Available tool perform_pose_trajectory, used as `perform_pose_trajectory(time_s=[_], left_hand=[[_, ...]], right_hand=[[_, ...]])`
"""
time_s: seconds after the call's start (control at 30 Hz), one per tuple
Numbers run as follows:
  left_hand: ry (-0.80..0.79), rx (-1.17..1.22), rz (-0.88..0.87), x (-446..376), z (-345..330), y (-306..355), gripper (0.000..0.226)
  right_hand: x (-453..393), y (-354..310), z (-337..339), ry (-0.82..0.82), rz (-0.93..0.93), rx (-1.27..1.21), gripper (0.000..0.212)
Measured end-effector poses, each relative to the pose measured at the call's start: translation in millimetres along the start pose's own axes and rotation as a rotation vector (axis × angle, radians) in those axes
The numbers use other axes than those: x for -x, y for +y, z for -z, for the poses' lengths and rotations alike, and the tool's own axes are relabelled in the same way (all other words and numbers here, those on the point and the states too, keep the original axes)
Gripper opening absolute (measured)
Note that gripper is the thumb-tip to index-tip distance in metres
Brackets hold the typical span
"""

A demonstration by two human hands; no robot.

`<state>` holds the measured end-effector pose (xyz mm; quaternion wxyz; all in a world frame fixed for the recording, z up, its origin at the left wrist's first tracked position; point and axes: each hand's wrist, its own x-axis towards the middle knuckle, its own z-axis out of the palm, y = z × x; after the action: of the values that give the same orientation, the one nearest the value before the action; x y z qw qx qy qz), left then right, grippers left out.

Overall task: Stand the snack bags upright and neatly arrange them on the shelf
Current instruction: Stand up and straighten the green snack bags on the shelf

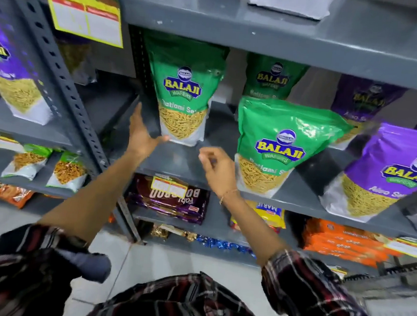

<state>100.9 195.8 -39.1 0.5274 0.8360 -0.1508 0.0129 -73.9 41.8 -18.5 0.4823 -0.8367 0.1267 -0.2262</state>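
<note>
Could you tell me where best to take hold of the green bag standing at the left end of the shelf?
Probably by both side edges of the left green bag, from the front: it stands upright facing outward, with open shelf on either side and the left hand already near its lower left corner.

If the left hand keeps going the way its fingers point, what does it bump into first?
Probably the grey shelf upright or back panel beside the green snack bag; the left hand points up past the bag's left edge. Depth is unclear.

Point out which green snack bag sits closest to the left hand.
The far-left green bag, standing upright; the left hand is at its lower corner.
</note>
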Motion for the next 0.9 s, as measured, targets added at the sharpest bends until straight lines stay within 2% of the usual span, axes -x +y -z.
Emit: perform_pose_trajectory(time_s=[0.1,0.17,0.2,0.3,0.37,0.47,0.9], left_hand=[[-0.206,0.039,-0.026,-33.4,7.8,2.0,0.125],[-0.37,0.073,0.002,-49.3,9.0,1.7,0.109],[-0.413,0.072,0.005,-53.5,7.7,1.2,0.097],[-0.352,0.112,0.038,-56.1,-0.9,-1.6,0.063],[-0.285,0.155,0.062,-54.0,-1.7,-3.7,0.054],[-0.279,0.176,0.056,-49.5,5.2,-5.4,0.055],[-0.265,0.129,0.045,12.3,36.3,-13.8,0.057]], right_hand=[[-48.7,-13.8,-17.8,-0.014,-0.143,-0.004,0.054],[-72.2,-15.6,-27.6,-0.071,-0.251,0.04,0.078],[-80.2,-13.9,-31.9,-0.082,-0.264,0.058,0.082],[-92.1,-8.6,-40.1,-0.054,-0.258,0.122,0.068],[-95.1,-5.5,-44.4,0.018,-0.288,0.137,0.057],[-93.5,-5.1,-48.6,0.076,-0.334,0.097,0.049],[-28.9,-16.3,-53.4,0.101,-0.321,0.049,0.048]])
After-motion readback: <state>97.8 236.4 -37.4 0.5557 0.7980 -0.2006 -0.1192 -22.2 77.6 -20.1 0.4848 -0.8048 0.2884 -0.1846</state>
